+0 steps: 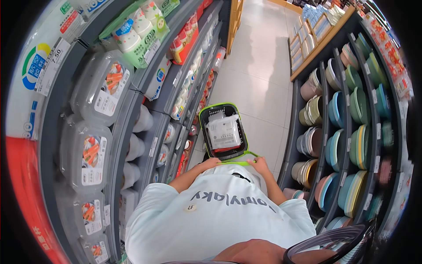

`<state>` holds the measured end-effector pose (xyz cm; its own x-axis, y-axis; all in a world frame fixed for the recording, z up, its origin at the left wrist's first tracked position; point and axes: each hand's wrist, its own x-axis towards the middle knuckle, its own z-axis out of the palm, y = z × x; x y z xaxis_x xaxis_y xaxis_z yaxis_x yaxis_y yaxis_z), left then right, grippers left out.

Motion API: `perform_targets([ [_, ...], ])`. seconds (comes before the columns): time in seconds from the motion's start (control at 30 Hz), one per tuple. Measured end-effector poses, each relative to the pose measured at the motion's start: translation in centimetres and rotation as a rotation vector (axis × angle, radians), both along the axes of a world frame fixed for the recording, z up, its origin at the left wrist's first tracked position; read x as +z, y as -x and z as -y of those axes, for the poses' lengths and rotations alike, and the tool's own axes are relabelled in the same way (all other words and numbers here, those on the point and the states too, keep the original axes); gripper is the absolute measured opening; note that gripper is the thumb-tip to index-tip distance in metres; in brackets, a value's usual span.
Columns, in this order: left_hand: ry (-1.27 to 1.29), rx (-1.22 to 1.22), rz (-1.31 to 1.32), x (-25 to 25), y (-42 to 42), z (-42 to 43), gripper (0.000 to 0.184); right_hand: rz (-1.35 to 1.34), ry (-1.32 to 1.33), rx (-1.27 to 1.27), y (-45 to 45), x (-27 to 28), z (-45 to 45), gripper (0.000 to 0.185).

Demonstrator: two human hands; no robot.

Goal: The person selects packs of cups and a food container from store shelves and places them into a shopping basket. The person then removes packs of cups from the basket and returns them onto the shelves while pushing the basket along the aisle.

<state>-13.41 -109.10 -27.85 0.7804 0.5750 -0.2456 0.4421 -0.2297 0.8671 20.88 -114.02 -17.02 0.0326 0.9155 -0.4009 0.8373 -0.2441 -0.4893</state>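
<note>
Loaded basket, tight aisle: watch that left side
So the green-rimmed basket sits right in front of the person, closer to the left shelving than the right, and I'd say a slight swing left could clip the shelf edge and knock stock off. White packages are heaped inside with something red under them; they look loose to me, so a hard jolt could shift the pile. The right hand has its fingers curled round one end of the green handle; the left hand looks clasped on the other end. Uneven pull there would probably twist the basket. Shiny floor ahead, stacked bowls on the right, which a wide overcorrection could bump.
</note>
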Motion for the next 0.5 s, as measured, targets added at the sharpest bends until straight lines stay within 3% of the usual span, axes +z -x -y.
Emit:
perform_targets([
  [0.07, -0.008, -0.02, -0.033, 0.1, 0.3, -2.9, 0.049, 0.008, 0.009, -0.095, 0.3, -2.1, -1.4, 0.065],
  [0.13, 0.164, 0.108, -0.086, -1.6, 1.3, -4.6, 0.059, 0.02, 0.023, -0.193, 0.2, -4.8, -2.5, 0.062],
  [0.2, 0.222, 0.125, -0.161, 1.6, 2.2, -6.8, 0.064, 0.126, 0.099, -0.185, 0.3, -6.8, -3.4, 0.052],
  [0.23, 0.283, 0.136, -0.249, 2.6, 2.7, -7.6, 0.069, 0.134, 0.105, -0.183, 0.6, -6.5, -4.4, 0.052],
  [0.3, 0.294, 0.137, -0.24, 2.6, 3.2, -9.4, 0.071, 0.068, 0.219, -0.203, 1.1, -6.1, -6.2, 0.044],
  [0.5, 0.258, 0.167, -0.225, 4.4, 4.4, -14.0, 0.074, -0.019, 0.347, -0.278, 3.3, -3.9, -10.7, 0.043],
])
